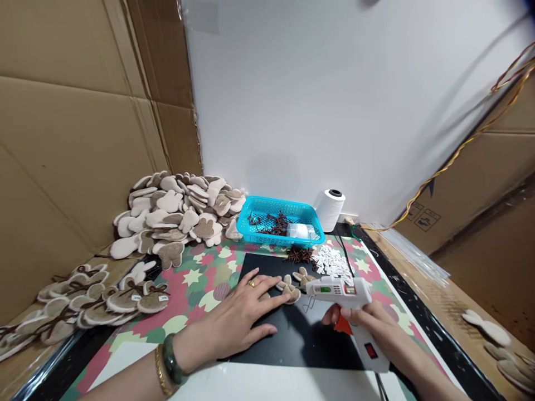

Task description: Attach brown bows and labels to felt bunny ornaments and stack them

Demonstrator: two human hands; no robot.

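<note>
A white hot glue gun with an orange trigger is gripped in my right hand, one finger at the trigger. Its nozzle points left, close to small beige rabbit-shaped fabric pieces on a black mat. My left hand lies on the mat with fingers spread, its index fingertip touching the nearest rabbit piece. Part of another piece shows under that hand's fingers. Behind the pieces are a heap of brown bows and a pile of small white tags.
A blue basket holds more brown bows and a clear container. Beside it stands a white thread cone. Rabbit-shaped pieces are heaped at the back left; bow-trimmed ones lie at left. Cardboard walls flank the table.
</note>
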